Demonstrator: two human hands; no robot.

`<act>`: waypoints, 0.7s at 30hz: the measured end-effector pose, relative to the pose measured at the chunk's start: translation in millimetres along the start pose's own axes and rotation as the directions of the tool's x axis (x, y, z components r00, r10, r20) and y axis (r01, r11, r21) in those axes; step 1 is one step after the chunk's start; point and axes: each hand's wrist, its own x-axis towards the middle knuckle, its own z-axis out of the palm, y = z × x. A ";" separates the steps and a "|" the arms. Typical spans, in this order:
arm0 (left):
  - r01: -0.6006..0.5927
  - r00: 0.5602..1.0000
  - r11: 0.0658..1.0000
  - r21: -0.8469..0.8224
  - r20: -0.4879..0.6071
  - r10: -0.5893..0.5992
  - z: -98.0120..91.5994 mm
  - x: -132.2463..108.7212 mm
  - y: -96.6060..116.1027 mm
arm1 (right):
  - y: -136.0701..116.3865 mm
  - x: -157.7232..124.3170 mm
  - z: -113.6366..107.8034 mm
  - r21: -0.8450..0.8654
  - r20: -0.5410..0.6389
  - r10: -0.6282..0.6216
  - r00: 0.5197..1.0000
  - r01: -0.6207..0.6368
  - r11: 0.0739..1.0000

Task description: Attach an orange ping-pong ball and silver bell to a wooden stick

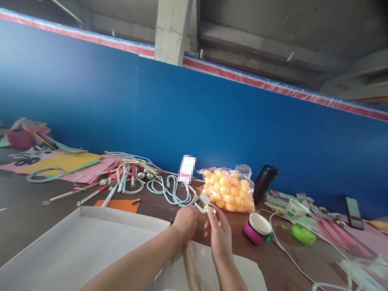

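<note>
Both hands meet above the far edge of a white tray (91,234). My left hand (186,222) is closed in a loose fist around a white tool (200,202) whose tip pokes out toward the right. My right hand (218,230) pinches a small round shiny piece (209,209) with an orange centre between thumb and fingers, held against the tool's tip. A wooden stick (190,268) lies under my forearms. Just behind the hands sits a clear bag of orange balls (228,190).
A dark brown table carries coloured paper sheets (63,163), sticks and straws (100,188), light-blue tubing (169,190), scissors (26,159), a black cylinder (264,184), tape rolls (257,228), a green reel (303,233), white cables (291,258) and a phone (353,212). A blue wall stands behind.
</note>
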 end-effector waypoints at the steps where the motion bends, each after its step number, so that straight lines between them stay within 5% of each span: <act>1: 0.035 0.999 0.998 -0.042 -0.025 -0.037 -2.8 -2.8 -5.5 | 1.7 0.7 0.2 -0.003 0.017 0.010 1.000 -0.010 1.000; 3: 0.078 0.995 0.985 -0.152 -0.051 -0.087 -7.7 -9.8 -17.7 | 5.0 1.8 0.9 0.004 0.070 0.050 0.996 -0.050 0.999; 4: 0.141 0.983 0.922 -0.361 -0.060 -0.174 -9.9 -13.9 -23.6 | 6.3 1.8 1.5 0.019 0.103 0.073 0.992 -0.076 0.997; 7: 0.292 0.928 0.550 -0.782 0.093 -0.360 -16.6 -28.2 -37.1 | 7.5 -0.8 5.1 0.098 0.186 0.116 0.976 -0.136 0.986; 9: 0.316 0.896 0.316 -0.895 0.171 -0.409 -22.5 -38.0 -41.5 | 6.1 -4.2 8.3 0.140 0.230 0.132 0.964 -0.167 0.976; 11: 0.277 0.898 0.176 -0.945 0.189 -0.398 -29.5 -46.5 -43.0 | 3.5 -7.8 11.5 0.167 0.279 0.157 0.947 -0.209 0.964; 14: 0.182 0.934 0.103 -0.978 0.140 -0.328 -38.0 -54.6 -42.4 | -0.8 -12.4 14.9 0.189 0.340 0.190 0.921 -0.266 0.945; 21: 0.187 0.954 -0.108 -0.976 0.206 -0.218 -37.0 -59.2 -38.5 | -3.7 -18.0 16.7 0.314 0.447 0.186 0.875 -0.348 0.883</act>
